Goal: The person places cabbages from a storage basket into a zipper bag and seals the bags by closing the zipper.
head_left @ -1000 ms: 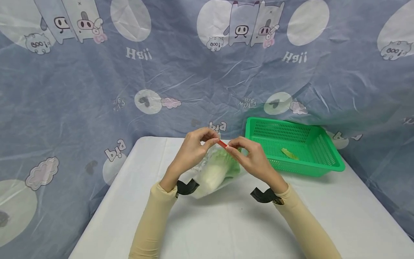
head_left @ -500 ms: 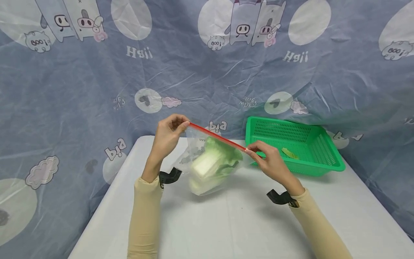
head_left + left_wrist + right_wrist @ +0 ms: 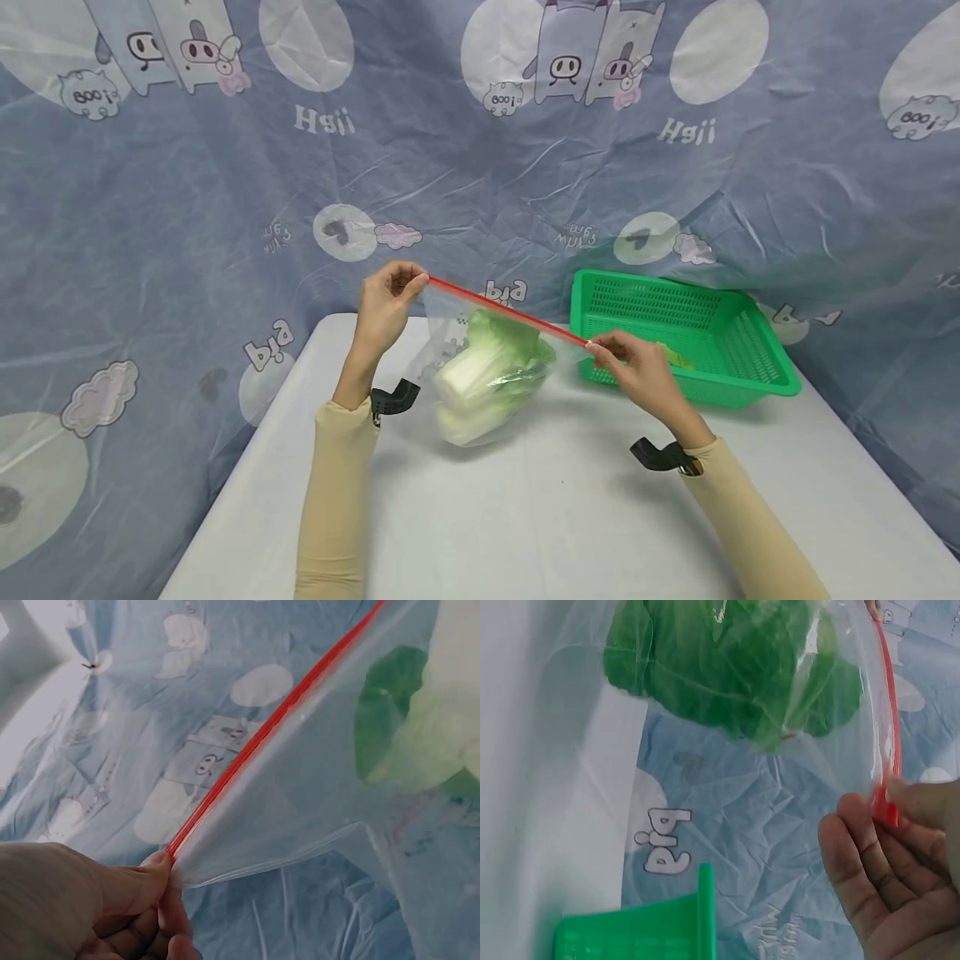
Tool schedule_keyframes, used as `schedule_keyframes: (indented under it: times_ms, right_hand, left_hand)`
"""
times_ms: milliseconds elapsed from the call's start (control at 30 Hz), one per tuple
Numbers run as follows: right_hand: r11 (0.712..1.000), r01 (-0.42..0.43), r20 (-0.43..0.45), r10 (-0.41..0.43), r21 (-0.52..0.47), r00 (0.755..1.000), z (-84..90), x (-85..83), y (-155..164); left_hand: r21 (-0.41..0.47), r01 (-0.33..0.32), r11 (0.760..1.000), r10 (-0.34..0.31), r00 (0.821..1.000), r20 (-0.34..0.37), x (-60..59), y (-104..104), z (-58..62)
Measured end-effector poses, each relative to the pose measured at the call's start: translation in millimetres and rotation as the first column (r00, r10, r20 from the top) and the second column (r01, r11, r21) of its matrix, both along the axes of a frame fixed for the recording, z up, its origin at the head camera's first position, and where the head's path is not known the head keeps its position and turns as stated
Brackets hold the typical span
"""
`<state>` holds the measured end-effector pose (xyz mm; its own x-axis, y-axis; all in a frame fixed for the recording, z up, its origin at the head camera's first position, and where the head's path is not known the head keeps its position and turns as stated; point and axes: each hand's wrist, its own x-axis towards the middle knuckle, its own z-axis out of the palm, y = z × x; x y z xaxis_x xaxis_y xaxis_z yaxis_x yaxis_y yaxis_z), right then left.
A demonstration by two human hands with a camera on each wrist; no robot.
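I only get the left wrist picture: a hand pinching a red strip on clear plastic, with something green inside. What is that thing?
Observer: A clear zip bag with a head of napa cabbage in it; the left hand pinches one end of its red zip strip.
Operator: Is anyone holding the other end?
Observer: Yes, the right hand pinches the far end, so the strip is stretched straight between the two hands.
Operator: Does the bag hang in the air?
Observer: Its top is held up; its bottom seems to reach the white table, though I cannot tell if it touches.
Operator: Anything else nearby?
Observer: A green basket stands on the table behind the right hand.
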<state>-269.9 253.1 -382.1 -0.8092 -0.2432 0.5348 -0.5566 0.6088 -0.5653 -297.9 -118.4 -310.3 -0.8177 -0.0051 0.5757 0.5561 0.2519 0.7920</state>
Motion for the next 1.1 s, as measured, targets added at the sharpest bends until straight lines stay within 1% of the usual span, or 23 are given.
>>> schedule_keyframes:
  times_ms: [67,100,133,167,233,267,300,333,367,433,500,533,600,667,733,800,867,900,933,967,1000,1033,1100]
  right_hand:
    - [0.995,-0.009,0.081,0.017,-0.097,0.997,0.5,-9.3,-6.5]
    - [0.985,-0.025,0.118,0.046,-0.169,0.992,0.9,-14.9,-10.6]
    - [0.969,-0.040,0.150,0.079,-0.243,0.986,1.6,-20.6,-15.3]
    - [0.946,-0.056,0.175,0.117,-0.320,0.978,2.4,-26.6,-20.2]
    - [0.890,-0.076,0.211,0.189,-0.450,0.959,3.5,-38.2,-29.7]
    - [0.867,-0.076,0.221,0.209,-0.492,0.953,4.0,-43.1,-34.1]
    - [0.852,-0.071,0.232,0.221,-0.519,0.947,4.4,-47.7,-38.6]
    - [0.845,-0.061,0.246,0.223,-0.531,0.943,3.9,-51.8,-43.0]
    - [0.844,-0.056,0.257,0.225,-0.533,0.940,2.7,-56.0,-46.8]
    - [0.858,-0.043,0.282,0.215,-0.512,0.935,-2.1,-63.9,-53.1]
    - [0.882,-0.023,0.320,0.195,-0.470,0.927,-10.2,-70.9,-57.8]
    - [0.889,-0.014,0.343,0.191,-0.459,0.920,-15.8,-74.5,-59.2]
    - [0.897,0.012,0.397,0.184,-0.442,0.899,-27.5,-80.7,-60.6]
    - [0.892,0.039,0.454,0.192,-0.451,0.870,-38.5,-85.7,-60.5]
    - [0.883,0.059,0.504,0.210,-0.465,0.837,-49.3,-90.2,-58.6]
    - [0.888,0.062,0.555,0.229,-0.455,0.800,-59.4,-94.0,-55.8]
    - [0.916,0.054,0.607,0.218,-0.398,0.764,-68.5,-96.3,-52.5]
    - [0.933,0.046,0.630,0.203,-0.356,0.750,-73.3,-97.5,-50.7]
    - [0.947,0.044,0.652,0.185,-0.318,0.735,-77.8,-98.5,-48.9]
    - [0.956,0.044,0.669,0.170,-0.290,0.723,-82.7,-99.5,-47.4]
    - [0.963,0.046,0.684,0.154,-0.264,0.713,-87.7,-100.5,-46.1]
    - [0.967,0.049,0.690,0.143,-0.250,0.709,-92.0,-101.0,-45.4]
    - [0.963,0.062,0.695,0.143,-0.261,0.705,-101.6,-103.7,-45.1]
  left_hand:
    - [0.018,-0.040,0.999,0.040,0.999,0.010,-0.9,0.0,-1.1]
    - [0.027,-0.063,0.998,0.063,0.998,0.012,-1.7,-1.1,-2.2]
    - [0.037,-0.086,0.996,0.086,0.996,0.012,-2.1,-2.9,-3.1]
    - [0.045,-0.104,0.994,0.104,0.995,0.010,-2.6,-5.4,-4.2]
    - [0.052,-0.128,0.990,0.128,0.992,-0.010,-4.5,-11.8,-7.3]
    - [0.049,-0.128,0.991,0.129,0.991,-0.024,-5.5,-15.1,-8.8]
    - [0.040,-0.121,0.992,0.122,0.992,-0.038,-6.3,-18.6,-10.3]
    - [0.025,-0.110,0.994,0.111,0.993,-0.048,-6.4,-22.0,-11.5]
    - [0.002,-0.098,0.995,0.098,0.994,-0.054,-6.4,-25.4,-12.9]
    - [-0.054,-0.078,0.996,0.075,0.996,-0.054,-4.6,-31.2,-15.7]
    - [-0.123,-0.047,0.991,0.044,0.999,-0.028,0.3,-35.3,-18.8]
    - [-0.159,-0.027,0.987,0.026,1.000,-0.009,3.9,-36.5,-20.3]
    - [-0.233,0.042,0.971,-0.035,0.999,0.034,12.8,-36.1,-22.7]
    - [-0.306,0.151,0.940,-0.131,0.988,0.084,23.1,-29.9,-24.4]
    - [-0.370,0.272,0.888,-0.237,0.962,0.137,34.5,-17.4,-26.8]
    - [-0.442,0.378,0.814,-0.329,0.926,0.187,46.1,0.5,-32.0]
    - [-0.508,0.452,0.733,-0.395,0.891,0.223,57.2,22.4,-40.1]
    - [-0.537,0.474,0.698,-0.416,0.879,0.235,62.1,34.0,-45.8]
    - [-0.567,0.483,0.667,-0.432,0.871,0.234,66.3,46.1,-52.1]
    - [-0.594,0.485,0.642,-0.442,0.867,0.231,69.6,57.8,-58.7]
    - [-0.613,0.485,0.624,-0.449,0.864,0.226,72.3,69.0,-64.9]
    - [-0.629,0.484,0.609,-0.458,0.861,0.219,74.3,79.0,-70.7]
    - [-0.652,0.472,0.594,-0.454,0.865,0.212,77.0,95.2,-80.1]
